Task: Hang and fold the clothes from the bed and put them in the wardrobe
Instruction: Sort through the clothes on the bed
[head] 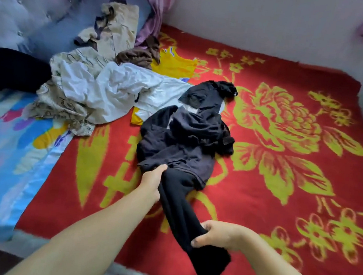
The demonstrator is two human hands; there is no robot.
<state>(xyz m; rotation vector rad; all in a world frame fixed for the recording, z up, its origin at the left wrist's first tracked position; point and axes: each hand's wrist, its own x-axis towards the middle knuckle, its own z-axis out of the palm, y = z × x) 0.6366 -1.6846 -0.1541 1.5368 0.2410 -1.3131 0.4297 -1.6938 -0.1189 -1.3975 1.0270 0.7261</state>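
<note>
You are singling out the crumpled black fabric garment (181, 151) on the red flowered bed blanket (287, 164): your left hand (152, 180) is clutching its middle, your right hand (217, 234) its near end (both closed tight). Next, I judge, you are needing to lift and spread it.

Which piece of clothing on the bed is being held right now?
The black garment nearest the bed's front edge: the left hand and right hand both grip it. The other clothes lie untouched.
</note>
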